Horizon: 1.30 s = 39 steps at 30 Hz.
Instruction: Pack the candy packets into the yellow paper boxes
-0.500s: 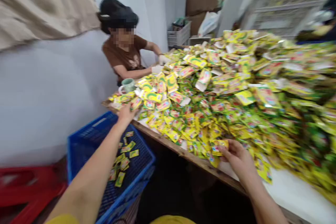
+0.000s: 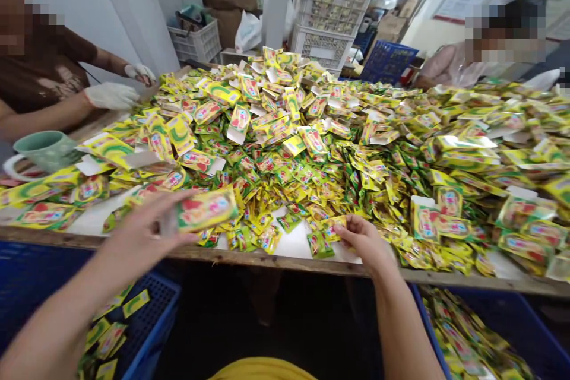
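Observation:
My left hand (image 2: 142, 234) is closed around a small yellow and green carton (image 2: 210, 209), held sideways above the table's front edge and slightly blurred. With thumb and fingertips, my right hand (image 2: 369, 243) pinches a yellow sachet (image 2: 332, 228) low over the white tabletop. Just beside that lies a green sachet (image 2: 320, 245). Between and beyond my hands spreads a heap of small sachets (image 2: 294, 181). Behind it are piled many flattened or open-ended cartons (image 2: 239, 120), some with white flaps sticking out.
A blue crate (image 2: 154, 314) with several cartons stands below left; another blue crate (image 2: 525, 320), fuller, is below right. A green mug (image 2: 47, 151) sits at the table's left. Gloved hands (image 2: 112, 96) of a co-worker are at the left edge; another person (image 2: 454, 65) sits across.
The view has turned right. My left hand has come away from the cartons at the table's left end, bringing a carton toward my right hand. My right hand still pinches a sachet.

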Available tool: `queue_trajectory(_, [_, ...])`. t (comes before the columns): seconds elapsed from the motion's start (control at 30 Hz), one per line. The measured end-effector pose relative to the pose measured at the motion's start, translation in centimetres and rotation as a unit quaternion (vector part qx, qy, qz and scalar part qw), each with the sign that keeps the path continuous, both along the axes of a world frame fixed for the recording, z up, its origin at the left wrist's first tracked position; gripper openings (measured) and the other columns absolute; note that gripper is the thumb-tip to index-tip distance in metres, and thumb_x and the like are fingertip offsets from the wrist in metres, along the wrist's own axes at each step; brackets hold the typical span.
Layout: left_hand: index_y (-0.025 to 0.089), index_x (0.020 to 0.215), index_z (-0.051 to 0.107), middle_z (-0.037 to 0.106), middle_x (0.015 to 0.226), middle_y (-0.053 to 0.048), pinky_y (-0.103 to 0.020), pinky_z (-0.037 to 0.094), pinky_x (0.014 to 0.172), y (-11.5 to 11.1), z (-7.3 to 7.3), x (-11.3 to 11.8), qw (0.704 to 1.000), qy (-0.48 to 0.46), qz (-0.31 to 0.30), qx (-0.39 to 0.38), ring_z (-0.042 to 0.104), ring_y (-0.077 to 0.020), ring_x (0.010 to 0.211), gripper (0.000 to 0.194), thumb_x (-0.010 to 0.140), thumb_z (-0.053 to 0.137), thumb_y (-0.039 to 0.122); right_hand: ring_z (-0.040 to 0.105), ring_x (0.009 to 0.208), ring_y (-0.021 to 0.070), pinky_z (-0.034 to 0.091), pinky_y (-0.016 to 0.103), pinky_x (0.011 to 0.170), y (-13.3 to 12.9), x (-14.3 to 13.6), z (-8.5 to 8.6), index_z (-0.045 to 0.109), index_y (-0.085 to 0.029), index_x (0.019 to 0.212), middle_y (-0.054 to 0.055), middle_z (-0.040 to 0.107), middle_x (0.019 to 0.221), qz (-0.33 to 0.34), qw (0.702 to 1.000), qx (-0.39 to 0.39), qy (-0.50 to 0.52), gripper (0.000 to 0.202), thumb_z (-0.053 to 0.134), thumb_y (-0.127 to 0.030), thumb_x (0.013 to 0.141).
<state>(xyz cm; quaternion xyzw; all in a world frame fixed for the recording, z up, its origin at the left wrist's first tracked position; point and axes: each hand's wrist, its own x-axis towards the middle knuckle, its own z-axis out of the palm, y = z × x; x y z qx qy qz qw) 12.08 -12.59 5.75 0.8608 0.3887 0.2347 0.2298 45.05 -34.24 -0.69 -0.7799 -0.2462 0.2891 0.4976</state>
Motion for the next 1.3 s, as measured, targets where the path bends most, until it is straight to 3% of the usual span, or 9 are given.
queue_trajectory(0.2, [0.023,0.113,0.063,0.057,0.107,-0.005,-0.033,0.048,0.085,-2.6,-3.1,8.0,0.976,0.032,-0.209,-0.058,0.059,-0.0227,0.097,0.05,0.065,0.077,0.022,0.059,0.072,0.023,0.043,0.032,0.063,0.3,-2.8,-2.8,0.056,-0.02,0.076,0.004,0.06,0.073,-0.029,0.973,-0.13,-0.188,0.027,0.072,-0.036,0.062])
queue_trajectory(0.37, [0.025,0.125,0.056,0.061,0.094,-0.002,-0.031,0.049,0.074,-2.6,-3.0,10.4,0.973,-0.042,-0.165,-0.158,0.061,-0.0208,0.084,0.066,0.063,0.08,0.023,0.058,0.08,0.0249,0.042,0.035,0.071,-0.6,-2.8,-3.4,0.052,-0.02,0.077,0.007,0.06,0.081,0.025,0.935,-0.172,-0.308,0.027,0.068,-0.041,0.071])
queue_trajectory(0.43, [0.024,0.126,0.05,0.064,0.085,0.0,-0.029,0.049,0.07,-3.0,-3.6,11.5,0.951,-0.113,-0.144,-0.249,0.063,-0.019,0.076,0.071,0.063,0.081,0.024,0.056,0.069,0.0219,0.043,0.034,0.065,-0.7,-2.6,-3.4,0.048,-0.021,0.07,0.002,0.057,0.068,0.035,0.951,-0.137,-0.275,0.029,0.071,-0.039,0.069])
queue_trajectory(0.53, [0.02,0.11,0.054,0.069,0.08,0.0,-0.029,0.05,0.073,-4.6,-5.4,13.9,0.892,-0.209,-0.133,-0.377,0.066,-0.0181,0.077,0.058,0.06,0.082,0.024,0.058,0.063,0.0192,0.045,0.03,0.059,-0.7,-2.6,-2.0,0.051,-0.021,0.082,-0.001,0.06,0.067,-0.026,0.988,0.024,-0.15,0.031,0.073,-0.038,0.068])
queue_trajectory(0.67, [0.015,0.084,0.062,0.071,0.084,-0.005,-0.03,0.052,0.077,-7.5,-7.2,16.9,0.842,-0.255,-0.138,-0.454,0.067,-0.0184,0.078,0.03,0.061,0.08,0.022,0.065,0.081,0.0205,0.052,0.032,0.071,-0.2,-3.2,1.5,0.058,-0.021,0.104,0.004,0.069,0.093,-0.064,0.969,0.21,-0.117,0.033,0.071,-0.034,0.077])
queue_trajectory(0.87, [0.015,0.085,0.067,0.069,0.083,-0.004,-0.03,0.051,0.076,-9.4,-7.0,17.1,0.86,-0.268,-0.136,-0.413,0.065,-0.0192,0.079,0.016,0.07,0.071,0.02,0.059,0.088,0.0231,0.047,0.037,0.078,0.9,-3.5,2.8,0.063,-0.02,0.098,0.007,0.067,0.091,0.098,0.9,0.138,-0.401,0.013,0.054,-0.016,0.088])
queue_trajectory(1.03, [0.017,0.089,0.067,0.066,0.078,-0.001,-0.026,0.048,0.071,-9.8,-6.9,16.2,0.874,-0.243,-0.158,-0.389,0.061,-0.0177,0.077,0.02,0.071,0.073,0.022,0.061,0.089,0.0223,0.047,0.035,0.081,1.0,-3.1,4.4,0.063,-0.021,0.104,0.006,0.067,0.093,0.261,0.869,0.055,-0.416,0.025,0.052,-0.008,0.085])
queue_trajectory(1.17, [0.016,0.087,0.067,0.065,0.077,0.0,-0.027,0.047,0.07,-9.9,-7.5,16.1,0.864,-0.226,-0.191,-0.407,0.059,-0.0179,0.077,0.018,0.074,0.072,0.028,0.064,0.088,0.0202,0.05,0.031,0.076,1.9,-3.1,4.4,0.063,-0.022,0.106,0.006,0.067,0.098,0.251,0.874,0.061,-0.411,0.025,0.054,-0.011,0.086])
queue_trajectory(1.3, [0.018,0.109,0.063,0.067,0.101,-0.004,-0.03,0.047,0.086,-10.0,-8.0,16.2,0.833,-0.284,-0.197,-0.431,0.06,-0.0216,0.098,0.033,0.077,0.07,0.024,0.064,0.092,0.0207,0.051,0.032,0.079,2.8,-4.0,2.8,0.063,-0.022,0.102,0.007,0.065,0.098,0.218,0.874,0.127,-0.416,0.017,0.055,-0.016,0.088])
